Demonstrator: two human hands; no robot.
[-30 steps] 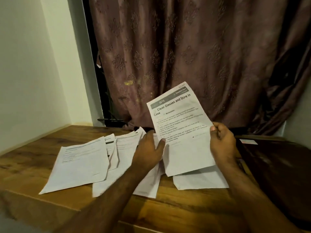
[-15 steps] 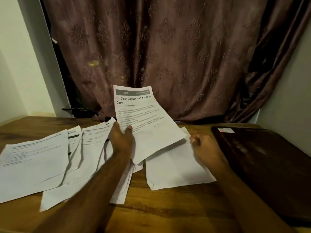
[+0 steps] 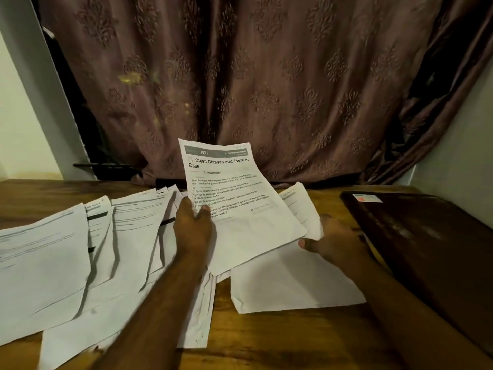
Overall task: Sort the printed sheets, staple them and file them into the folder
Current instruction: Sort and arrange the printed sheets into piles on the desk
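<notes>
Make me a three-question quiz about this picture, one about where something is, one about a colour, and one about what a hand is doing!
1. Where is the dark folder?
A. On the right side of the table
B. Under the spread papers
C. In the left hand

2. What colour is the curtain?
A. Bright green
B. Brownish purple
C. White

3. What is the left hand doing?
A. Lying flat on the table
B. Holding up the printed sheet
C. Pulling the curtain

Answers:
1 A, it lies on the wooden table at the right.
2 B, the patterned cloth looks brownish purple.
3 B, its thumb and fingers pinch the sheet's left edge, lifting it above the others.
</notes>
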